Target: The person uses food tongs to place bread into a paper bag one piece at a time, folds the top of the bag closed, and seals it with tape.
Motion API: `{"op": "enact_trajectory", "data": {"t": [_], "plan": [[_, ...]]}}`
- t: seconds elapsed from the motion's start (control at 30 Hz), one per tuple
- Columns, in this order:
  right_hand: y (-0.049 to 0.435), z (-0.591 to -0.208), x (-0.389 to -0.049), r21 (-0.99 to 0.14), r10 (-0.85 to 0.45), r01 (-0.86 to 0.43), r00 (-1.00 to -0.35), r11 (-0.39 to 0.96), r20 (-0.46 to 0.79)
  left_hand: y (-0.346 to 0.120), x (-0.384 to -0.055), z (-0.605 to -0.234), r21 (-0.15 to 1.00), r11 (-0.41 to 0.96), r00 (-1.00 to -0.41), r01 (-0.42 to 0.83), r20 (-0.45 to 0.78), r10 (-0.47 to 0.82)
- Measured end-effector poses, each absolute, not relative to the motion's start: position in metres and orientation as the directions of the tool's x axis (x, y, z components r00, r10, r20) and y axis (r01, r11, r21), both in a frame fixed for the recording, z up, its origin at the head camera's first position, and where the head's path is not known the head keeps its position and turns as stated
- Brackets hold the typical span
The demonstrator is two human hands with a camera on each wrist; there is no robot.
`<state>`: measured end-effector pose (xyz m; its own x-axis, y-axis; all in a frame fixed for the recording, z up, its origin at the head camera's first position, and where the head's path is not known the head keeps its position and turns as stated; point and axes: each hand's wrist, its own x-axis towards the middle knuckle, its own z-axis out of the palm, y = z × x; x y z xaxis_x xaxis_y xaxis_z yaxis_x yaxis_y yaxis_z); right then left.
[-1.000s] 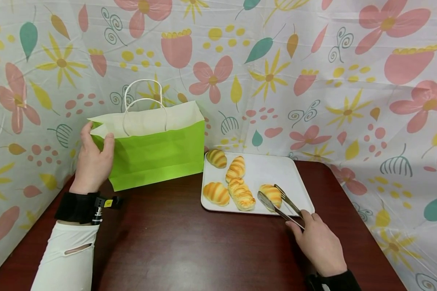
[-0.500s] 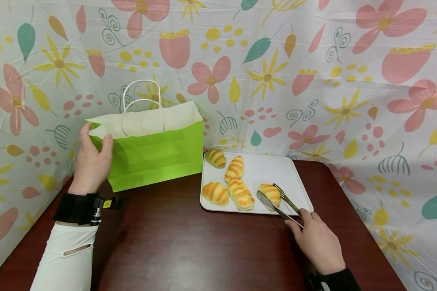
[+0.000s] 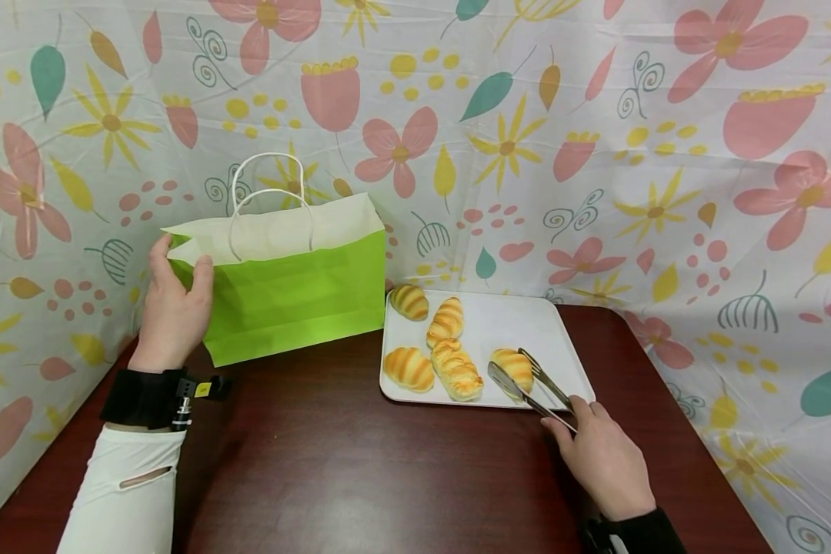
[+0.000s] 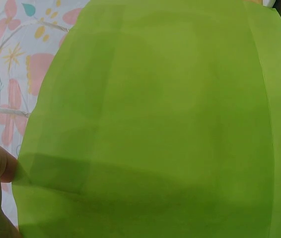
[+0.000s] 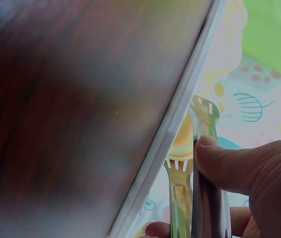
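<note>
A green paper bag (image 3: 298, 288) with a white inner lining and white handles stands at the back left. My left hand (image 3: 173, 308) grips its left edge near the top, thumb on the front face; the left wrist view shows mostly the bag's green side (image 4: 160, 119). Metal tongs (image 3: 554, 388) are held in my right hand (image 3: 605, 458), their two arms either side of a striped bread roll (image 3: 514, 368) on the white tray (image 3: 519, 319). In the right wrist view, my thumb (image 5: 220, 163) presses along one arm of the tongs (image 5: 207, 198).
Several other breads share the tray's left part: a twisted loaf (image 3: 457, 371), a striped roll (image 3: 408, 369), another roll (image 3: 409, 302) and a longer one (image 3: 446, 321). Dark wooden table (image 3: 360, 477) lies in front. A flower-patterned cloth (image 3: 498, 146) hangs close behind.
Both hands, the bag, the tongs and the breads keep their places. Only the head view has shifted very slightly.
</note>
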<state>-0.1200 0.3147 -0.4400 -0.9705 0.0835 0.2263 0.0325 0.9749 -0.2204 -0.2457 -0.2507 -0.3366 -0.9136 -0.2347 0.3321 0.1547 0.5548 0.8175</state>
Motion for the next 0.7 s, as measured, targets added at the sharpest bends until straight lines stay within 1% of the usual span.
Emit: {"op": "enact_trajectory", "data": {"t": [0.17,0.37,0.7], "plan": [[0.3154,-0.4403,-0.12,-0.218,0.081,0.03,-0.97,0.975,0.231,-0.251,-0.2459,-0.3363,0.817,0.553,-0.913,0.163,0.337,-0.229],[0.3152,-0.4397,-0.1195,-0.209,0.071,0.012,-0.958,0.978,0.278,-0.2511,-0.2468,-0.3364,0.815,0.555,-0.914,0.164,0.338,-0.226],[0.3149,-0.4387,-0.1195,-0.202,0.074,0.017,-0.959,0.979,0.274,-0.2513,-0.2463,-0.3363,0.816,0.557,-0.914,0.156,0.333,-0.231]]}}
